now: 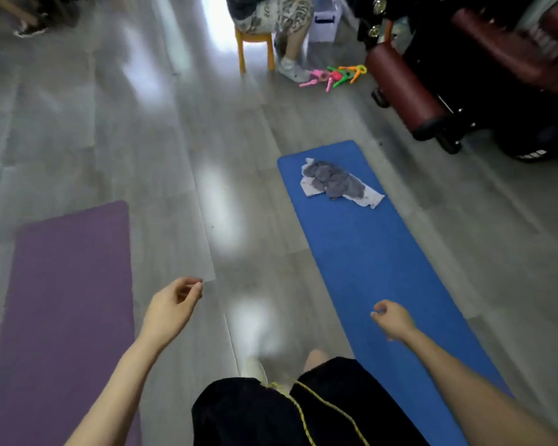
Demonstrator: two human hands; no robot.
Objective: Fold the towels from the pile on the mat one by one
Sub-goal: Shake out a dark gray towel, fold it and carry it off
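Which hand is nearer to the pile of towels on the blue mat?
The right hand. It hangs over the blue mat, on the near side of the pile of towels. The left hand is over the floor, farther to the left. Neither touches the pile.

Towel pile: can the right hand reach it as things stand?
Probably not yet: the right hand hangs over the near part of the blue mat, the towel pile lies toward its far end. Bare mat between.

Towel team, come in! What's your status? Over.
Left hand and right hand both empty, fingers loosely curled. Crumpled pile of grey and white towels untouched at far end of blue foam mat. Only bare mat between hands and pile.
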